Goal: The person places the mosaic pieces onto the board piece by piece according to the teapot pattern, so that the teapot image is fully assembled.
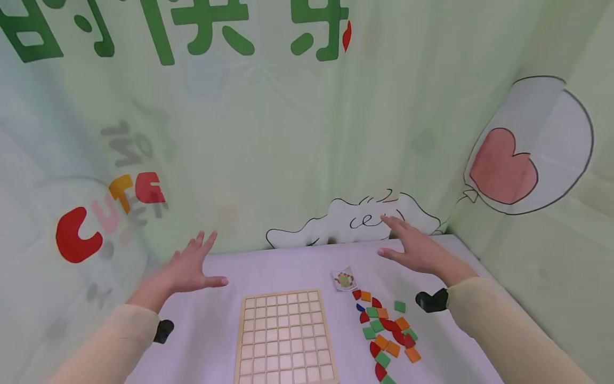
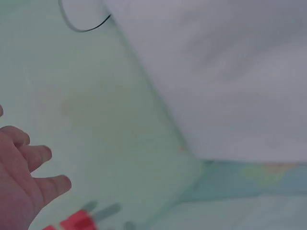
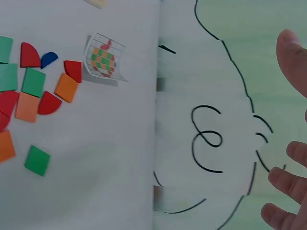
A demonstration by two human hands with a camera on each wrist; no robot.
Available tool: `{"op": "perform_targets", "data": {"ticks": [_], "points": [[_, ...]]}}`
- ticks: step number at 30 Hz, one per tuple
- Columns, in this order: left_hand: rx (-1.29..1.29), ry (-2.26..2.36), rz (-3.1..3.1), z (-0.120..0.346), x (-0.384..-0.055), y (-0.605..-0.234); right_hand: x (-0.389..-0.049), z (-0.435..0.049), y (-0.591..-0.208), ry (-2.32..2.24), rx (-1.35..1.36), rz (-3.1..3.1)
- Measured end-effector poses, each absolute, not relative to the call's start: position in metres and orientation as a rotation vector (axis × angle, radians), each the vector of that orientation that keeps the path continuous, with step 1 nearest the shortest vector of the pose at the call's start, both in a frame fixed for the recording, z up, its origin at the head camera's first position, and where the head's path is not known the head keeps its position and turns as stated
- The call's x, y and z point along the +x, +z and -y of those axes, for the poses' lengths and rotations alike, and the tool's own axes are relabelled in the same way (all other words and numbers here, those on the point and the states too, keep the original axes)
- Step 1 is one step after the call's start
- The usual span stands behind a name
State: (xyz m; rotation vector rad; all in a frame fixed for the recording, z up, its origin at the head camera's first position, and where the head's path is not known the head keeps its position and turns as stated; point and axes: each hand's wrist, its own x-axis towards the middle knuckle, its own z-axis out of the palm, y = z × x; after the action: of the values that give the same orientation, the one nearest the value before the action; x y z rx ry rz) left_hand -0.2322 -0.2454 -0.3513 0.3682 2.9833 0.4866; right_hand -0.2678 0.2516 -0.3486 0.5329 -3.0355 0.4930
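Note:
Both hands are raised over the table and hold nothing. My left hand [image 1: 189,266] has its fingers spread, to the left of a wooden grid board [image 1: 285,337] whose square cells show no pieces. In the left wrist view the fingers [image 2: 53,186] show at the lower left edge. My right hand [image 1: 414,248], thumb apart from the fingers, hovers above and behind a scatter of flat colored pieces [image 1: 382,359]. These are green and orange squares, red quarter-rounds and a blue half-round [image 3: 49,59]. A small pattern card [image 3: 103,60] with a curled edge lies beside them.
The pale table [image 1: 283,266] meets a hanging printed curtain [image 1: 268,160] at its back edge, with more curtain on both sides. A lone green square [image 1: 400,306] lies right of the other pieces. Dark bands [image 1: 434,301] sit at both wrists.

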Motion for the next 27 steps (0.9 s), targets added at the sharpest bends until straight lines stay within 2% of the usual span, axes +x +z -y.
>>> {"op": "perform_targets", "data": {"ticks": [8,16,21,27], "points": [[0.311,0.731,-2.855,0.244,-0.225,-0.438,-0.271,-0.251,-0.389,0.666,0.493,3.049],[0.294,0.865,-2.736,0.239,-0.217,-0.503,-0.276,-0.241,-0.423,0.758,0.438,3.079],[0.319,0.791,-2.765,0.238,-0.219,-0.526,-0.279,-0.230,-0.448,0.816,0.430,3.107],[0.308,0.690,-2.774,0.237,-0.219,-0.529,-0.283,-0.217,-0.476,0.882,0.402,3.162]]}}
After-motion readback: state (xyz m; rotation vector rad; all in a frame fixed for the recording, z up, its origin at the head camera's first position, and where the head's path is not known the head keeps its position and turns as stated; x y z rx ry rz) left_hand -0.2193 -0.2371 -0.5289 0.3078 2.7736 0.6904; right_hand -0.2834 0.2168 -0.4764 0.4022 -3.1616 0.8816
